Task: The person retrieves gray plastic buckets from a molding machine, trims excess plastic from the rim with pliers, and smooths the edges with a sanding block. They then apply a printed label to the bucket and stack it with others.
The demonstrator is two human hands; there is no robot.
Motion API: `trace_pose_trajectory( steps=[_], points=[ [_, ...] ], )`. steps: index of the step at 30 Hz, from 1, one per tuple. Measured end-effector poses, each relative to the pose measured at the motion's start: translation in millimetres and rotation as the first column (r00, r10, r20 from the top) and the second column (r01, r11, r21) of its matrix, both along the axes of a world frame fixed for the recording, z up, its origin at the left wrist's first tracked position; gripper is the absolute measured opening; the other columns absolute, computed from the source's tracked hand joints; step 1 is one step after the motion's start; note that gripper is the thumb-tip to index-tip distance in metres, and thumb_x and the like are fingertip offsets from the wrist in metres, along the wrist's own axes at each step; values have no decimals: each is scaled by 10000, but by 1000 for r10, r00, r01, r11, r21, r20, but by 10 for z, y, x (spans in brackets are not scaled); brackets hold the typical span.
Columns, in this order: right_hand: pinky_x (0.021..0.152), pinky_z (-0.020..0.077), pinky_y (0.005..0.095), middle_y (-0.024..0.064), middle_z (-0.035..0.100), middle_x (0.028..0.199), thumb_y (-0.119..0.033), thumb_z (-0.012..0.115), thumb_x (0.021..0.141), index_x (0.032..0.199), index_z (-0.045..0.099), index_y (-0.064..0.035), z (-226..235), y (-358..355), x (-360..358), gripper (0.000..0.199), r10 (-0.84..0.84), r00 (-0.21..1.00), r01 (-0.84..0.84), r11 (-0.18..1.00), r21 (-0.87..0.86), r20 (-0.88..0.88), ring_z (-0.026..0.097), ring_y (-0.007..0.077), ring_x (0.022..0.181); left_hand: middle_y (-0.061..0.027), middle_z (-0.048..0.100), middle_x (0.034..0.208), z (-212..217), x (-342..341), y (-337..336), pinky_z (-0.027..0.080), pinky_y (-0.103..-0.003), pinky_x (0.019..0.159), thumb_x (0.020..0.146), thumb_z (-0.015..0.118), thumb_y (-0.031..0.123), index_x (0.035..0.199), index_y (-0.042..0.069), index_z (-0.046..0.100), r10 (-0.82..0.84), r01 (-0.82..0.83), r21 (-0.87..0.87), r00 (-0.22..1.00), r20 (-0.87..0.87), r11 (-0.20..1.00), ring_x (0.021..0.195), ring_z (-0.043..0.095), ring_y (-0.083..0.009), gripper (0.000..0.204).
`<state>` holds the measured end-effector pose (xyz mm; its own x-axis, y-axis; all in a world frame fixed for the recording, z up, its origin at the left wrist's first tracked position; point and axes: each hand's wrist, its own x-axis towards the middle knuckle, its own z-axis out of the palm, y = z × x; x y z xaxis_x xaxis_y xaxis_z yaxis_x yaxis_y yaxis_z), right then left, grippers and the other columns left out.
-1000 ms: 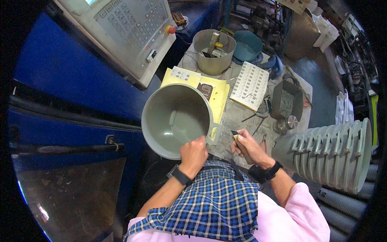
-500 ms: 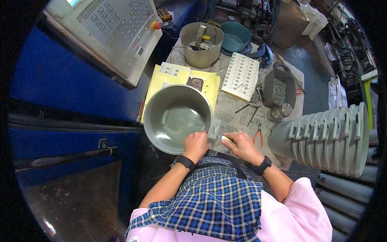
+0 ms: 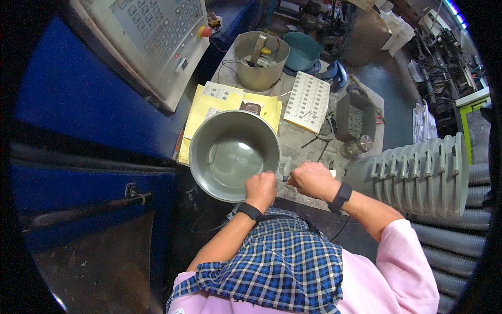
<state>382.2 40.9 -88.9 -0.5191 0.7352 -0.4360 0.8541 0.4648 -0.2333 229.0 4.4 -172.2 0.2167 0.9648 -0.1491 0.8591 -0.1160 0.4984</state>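
Observation:
A grey-green plastic bucket is tilted with its open mouth toward me, lying over yellow papers. My left hand is closed on its near right rim. On the bucket's right side a pale tab-like part sticks out. My right hand is closed around a small tool with a pale yellow handle end. Its dark tip is at the tab's lower end; whether it touches cannot be made out. The fingers hide most of the tool.
Nested grey-green buckets lie on their side at the right. On the table are a printed sheet, a dark bin of metal pieces, a glass jar, a tool-filled bucket and a teal bucket. A control panel stands left.
My right hand has turned over, back upward, and its wrist and forearm have risen; it now covers the pliers' place. The bucket and left hand have shifted slightly right in view.

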Motion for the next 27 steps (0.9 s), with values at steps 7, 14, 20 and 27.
trace_pose_trajectory(
  steps=[7, 14, 20, 27],
  points=[
    [615, 515, 403, 149, 646, 722, -153, 580, 759, 722, 673, -56, 105, 86, -149, 140, 216, 963, -229, 971, 64, 161, 635, 320, 758, -181, 631, 679, -84, -29, -14, 516, -442, 569, 664, 584, 30, 707, 38, 603, -3, -1, 41, 996, 84, 999, 656, 641, -351, 48],
    [624, 513, 390, 100, 649, 749, -163, 600, 749, 751, 700, -133, 144, 127, -258, 104, 252, 920, -285, 956, 71, 301, 610, 289, 811, -196, 631, 692, -118, -48, 7, 522, -432, 561, 677, 578, 27, 679, 34, 605, -22, 19, 25, 990, 139, 1000, 656, 643, -349, 28],
    [618, 504, 387, 91, 641, 727, -161, 609, 744, 728, 696, -143, 143, 89, -240, 90, 239, 903, -291, 951, 101, 357, 595, 290, 830, -199, 634, 706, -101, -36, 49, 529, -428, 575, 671, 582, 10, 678, 30, 612, -40, 41, -8, 990, 135, 999, 685, 648, -354, 36],
    [568, 493, 422, 126, 620, 677, -132, 587, 736, 825, 572, -57, 141, 22, -205, 117, 79, 991, -100, 975, 197, 109, 603, 325, 764, -196, 641, 715, -82, -48, 75, 531, -426, 580, 667, 587, 21, 686, 38, 626, -71, 71, 4, 990, 124, 997, 687, 652, -346, 47]
  ],
)
